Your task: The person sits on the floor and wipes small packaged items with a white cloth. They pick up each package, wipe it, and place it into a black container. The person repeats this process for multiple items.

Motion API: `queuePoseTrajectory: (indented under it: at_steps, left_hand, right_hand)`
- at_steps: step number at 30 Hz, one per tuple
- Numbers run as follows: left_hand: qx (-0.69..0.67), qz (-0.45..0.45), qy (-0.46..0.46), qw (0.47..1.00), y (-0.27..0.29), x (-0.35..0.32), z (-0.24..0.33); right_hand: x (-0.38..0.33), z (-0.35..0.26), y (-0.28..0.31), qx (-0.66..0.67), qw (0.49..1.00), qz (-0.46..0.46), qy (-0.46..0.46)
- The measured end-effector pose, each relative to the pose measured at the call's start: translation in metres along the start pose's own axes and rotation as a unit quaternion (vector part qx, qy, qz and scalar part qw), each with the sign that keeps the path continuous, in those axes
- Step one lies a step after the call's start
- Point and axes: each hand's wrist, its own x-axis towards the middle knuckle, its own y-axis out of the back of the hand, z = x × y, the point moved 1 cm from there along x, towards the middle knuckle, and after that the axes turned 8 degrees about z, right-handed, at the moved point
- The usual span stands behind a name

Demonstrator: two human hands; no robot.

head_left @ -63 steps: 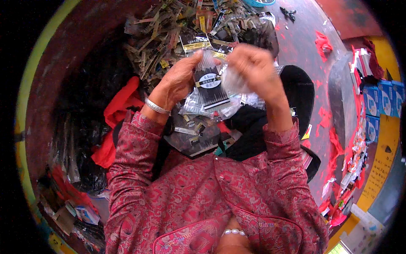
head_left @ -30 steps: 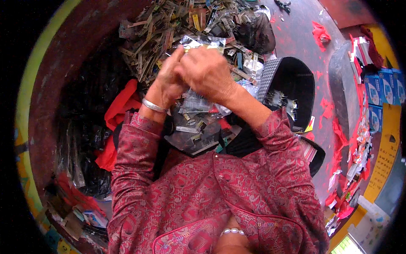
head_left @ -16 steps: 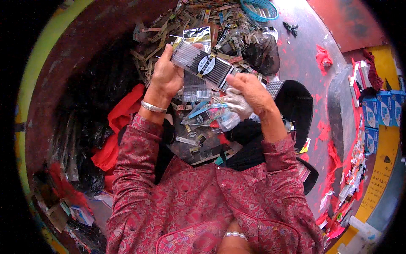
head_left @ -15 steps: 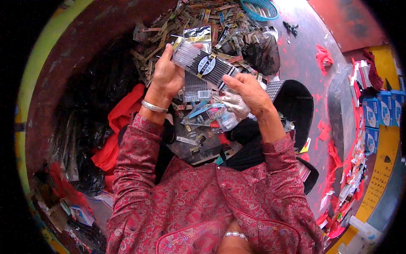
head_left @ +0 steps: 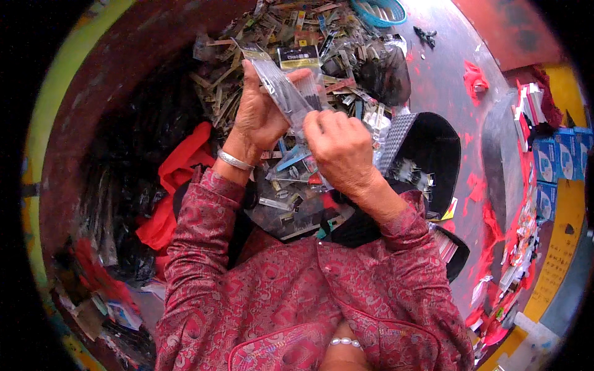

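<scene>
Left fingers (head_left: 299,75) loose, right fingers (head_left: 314,128) curled, on packet (head_left: 279,89)

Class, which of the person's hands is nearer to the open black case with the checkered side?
Right. The right hand is just left of the case; the left hand is farther left and higher in the picture.

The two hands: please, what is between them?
In the head view, a clear plastic packet slants between the left hand and the right hand, touching both.

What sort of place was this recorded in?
Probably a small, cluttered workroom: a clear packet held over a big heap of narrow strips, with blue boxes stacked at right.
</scene>
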Motion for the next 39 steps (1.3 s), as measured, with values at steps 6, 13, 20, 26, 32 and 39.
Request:
queuePoseTrajectory:
  at_steps: [6, 13, 20, 26, 32, 39]
  left_hand:
    - [-0.051, -0.019, -0.031, 0.998, -0.007, -0.008, -0.001]
    - [0.018, 0.049, -0.031, 0.998, -0.013, -0.008, -0.009]
    - [-0.003, 0.000, -0.049, 0.999, -0.020, -0.003, 0.001]
    - [0.041, -0.013, -0.006, 0.999, -0.002, -0.002, 0.011]
    - [0.116, -0.032, 0.096, 0.988, -0.015, -0.011, -0.009]
    - [0.077, 0.003, -0.033, 0.996, -0.007, -0.003, -0.007]
  right_hand:
    - [0.002, -0.001, 0.010, -0.041, 0.998, -0.039, -0.021]
    - [0.002, -0.010, 0.012, -0.069, 0.992, -0.074, -0.074]
    - [0.007, 0.006, 0.023, -0.037, 0.996, 0.056, -0.062]
    - [0.013, 0.027, 0.051, 0.291, 0.944, -0.025, -0.154]
    - [0.037, 0.036, 0.035, 0.413, 0.796, 0.236, -0.374]
    - [0.023, 0.013, -0.029, 0.298, 0.946, 0.083, -0.099]
